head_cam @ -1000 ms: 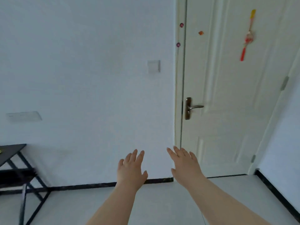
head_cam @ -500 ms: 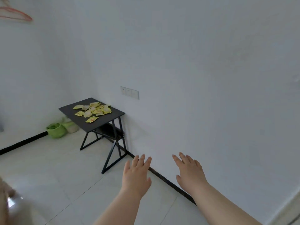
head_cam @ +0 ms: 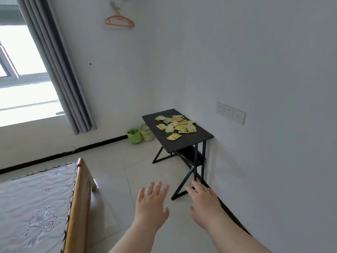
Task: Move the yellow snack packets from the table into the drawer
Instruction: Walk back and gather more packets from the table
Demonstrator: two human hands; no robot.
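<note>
Several yellow snack packets (head_cam: 177, 125) lie scattered on a small black table (head_cam: 198, 138) that stands against the right wall, some way ahead. One packet (head_cam: 174, 136) lies apart, nearer the table's front. My left hand (head_cam: 151, 207) and my right hand (head_cam: 203, 201) stretch out in front of me at the bottom of the view, palms down, fingers straight, holding nothing. Both are well short of the table. A dark shelf or drawer part shows under the tabletop (head_cam: 189, 154); I cannot tell which.
A bed with a wooden frame (head_cam: 80, 194) and patterned mattress fills the lower left. Green and white containers (head_cam: 135, 136) sit on the floor by the far wall. A grey curtain (head_cam: 60, 70) hangs beside a bright window. Tiled floor lies between me and the table.
The view has swung left from a door to the room's corner. The table with packets now sits nearer the centre, and the bed has come into view. Both hands stay outstretched.
</note>
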